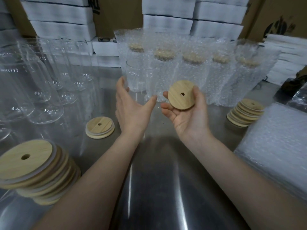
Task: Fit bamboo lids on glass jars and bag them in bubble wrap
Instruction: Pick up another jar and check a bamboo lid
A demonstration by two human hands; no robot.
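My right hand [186,117] holds a round bamboo lid [182,95] with a small centre hole, palm up, fingers curled round its edge. My left hand [131,107] is spread, fingers straight, just in front of an uncovered glass jar [139,75] standing on the steel table; I cannot tell whether it touches the jar. Behind the jar stands a row of lidded jars in bubble wrap bags [194,70]. Several bare glass jars [38,77] stand at the left.
A stack of bamboo lids [33,170] sits at the near left, two lids [100,127] lie mid-table, another stack [245,113] at the right. Bubble wrap bags [279,143] are piled at the right edge. White boxes [61,15] and cardboard cartons line the back.
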